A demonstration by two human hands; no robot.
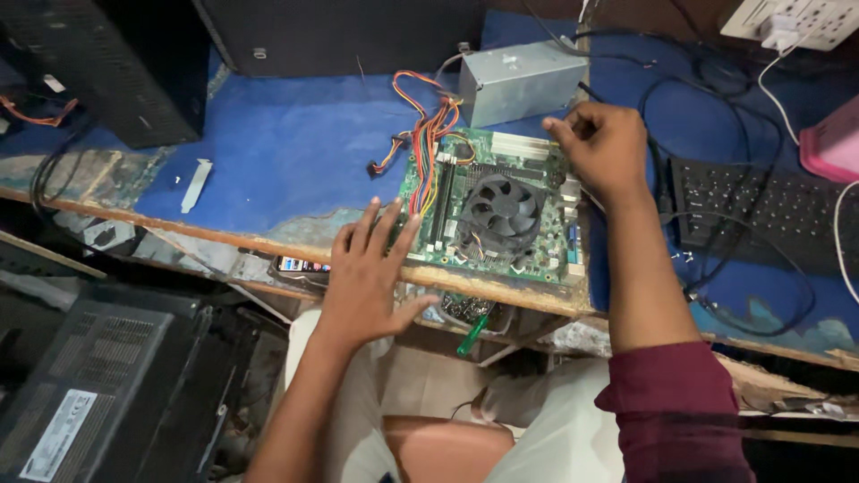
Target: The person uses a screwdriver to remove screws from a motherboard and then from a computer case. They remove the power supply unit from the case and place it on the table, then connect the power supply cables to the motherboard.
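Note:
A green motherboard (546, 246) lies near the front edge of the blue-topped table (295, 161), with a black round cooler fan (501, 213) in its middle. My left hand (369, 273) rests flat on the board's left front corner, fingers spread, holding nothing. My right hand (604, 148) sits at the board's far right corner, fingers curled down onto it; whether it pinches anything is hidden. A bundle of red, orange and yellow wires (428, 134) runs from the board's left side toward a grey metal power supply box (523, 80) behind it.
A black keyboard (778, 215) and tangled black cables (716, 125) lie to the right. Black computer cases (107, 72) stand at the back left, another case (98, 394) below the table. A pink object (832, 143) at the right edge. A small metal bracket (195, 185) lies on the left.

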